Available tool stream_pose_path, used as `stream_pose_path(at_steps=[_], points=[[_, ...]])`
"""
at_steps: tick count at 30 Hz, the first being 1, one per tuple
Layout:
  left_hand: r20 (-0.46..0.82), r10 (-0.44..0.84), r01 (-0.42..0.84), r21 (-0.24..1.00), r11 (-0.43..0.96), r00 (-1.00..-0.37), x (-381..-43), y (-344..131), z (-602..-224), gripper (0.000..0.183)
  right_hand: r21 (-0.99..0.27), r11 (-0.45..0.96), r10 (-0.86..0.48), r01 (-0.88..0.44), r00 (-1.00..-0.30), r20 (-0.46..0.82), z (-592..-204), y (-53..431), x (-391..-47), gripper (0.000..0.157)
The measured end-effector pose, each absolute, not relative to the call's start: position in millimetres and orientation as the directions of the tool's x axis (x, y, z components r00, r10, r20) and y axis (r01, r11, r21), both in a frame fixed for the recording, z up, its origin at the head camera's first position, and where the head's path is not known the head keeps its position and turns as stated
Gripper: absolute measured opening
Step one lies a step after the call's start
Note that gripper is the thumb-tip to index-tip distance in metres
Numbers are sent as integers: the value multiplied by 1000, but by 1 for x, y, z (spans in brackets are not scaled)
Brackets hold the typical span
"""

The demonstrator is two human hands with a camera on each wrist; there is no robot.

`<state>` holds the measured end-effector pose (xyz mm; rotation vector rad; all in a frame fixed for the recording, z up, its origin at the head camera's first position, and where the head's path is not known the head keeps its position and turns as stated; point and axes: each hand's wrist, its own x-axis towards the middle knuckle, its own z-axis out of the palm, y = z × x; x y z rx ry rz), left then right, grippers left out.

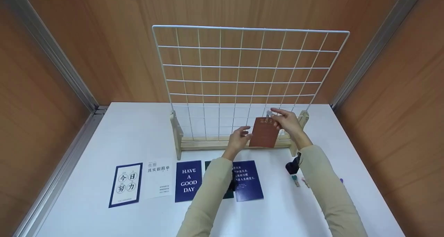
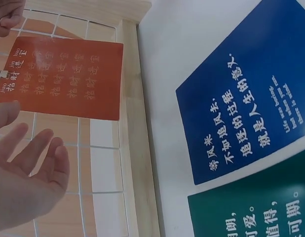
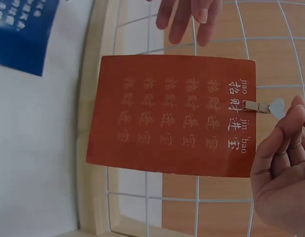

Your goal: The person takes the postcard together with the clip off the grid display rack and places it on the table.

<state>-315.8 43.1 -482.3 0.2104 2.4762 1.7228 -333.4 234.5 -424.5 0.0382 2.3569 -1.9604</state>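
A reddish-brown card (image 3: 167, 116) with rows of lettering stands upright in front of the white wire grid (image 1: 239, 67). At its top edge is a small wooden clip (image 3: 261, 107) with a pale heart on its end. My right hand (image 1: 288, 122) is beside the clip, thumb and index fingertips right at the heart's edge, the heart's face mostly uncovered. My left hand (image 1: 238, 140) is near the card's left side, fingers loosely bent with nothing between them; in the left wrist view a gap shows between most of these fingers and the card.
On the white table in front lie a blue-bordered card (image 1: 125, 185), a white card (image 1: 159, 179), two blue cards (image 1: 189, 181) and a partly hidden green one (image 2: 256, 197). Small heart clips (image 1: 295, 180) lie at the right, by my sleeve. Wooden feet (image 1: 176, 136) support the grid.
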Motion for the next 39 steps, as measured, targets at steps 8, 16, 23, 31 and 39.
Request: stream_pose_path(at_steps=[8,16,23,31,39], points=[[-64,215,9,946,324,-974,-319,49,-481,38,-972,221,-45,80,-995,-92,-428,231,-337,36],[-86,216,-10,944,331,-973,-321,54,-484,35,-969,235,-36,75,-996,-86,-426,232,-339,35],[-66,198,7,938,348,-978,-322,59,-487,28,-973,221,-27,67,-997,-74,-426,231,-339,33],[16,140,72,911,406,-990,-321,64,-487,18,-972,221,0,74,-997,-76,-425,226,-339,36],[45,64,70,880,471,-997,-320,71,-489,7,-978,198,17,73,-997,-71,-427,216,-339,36]])
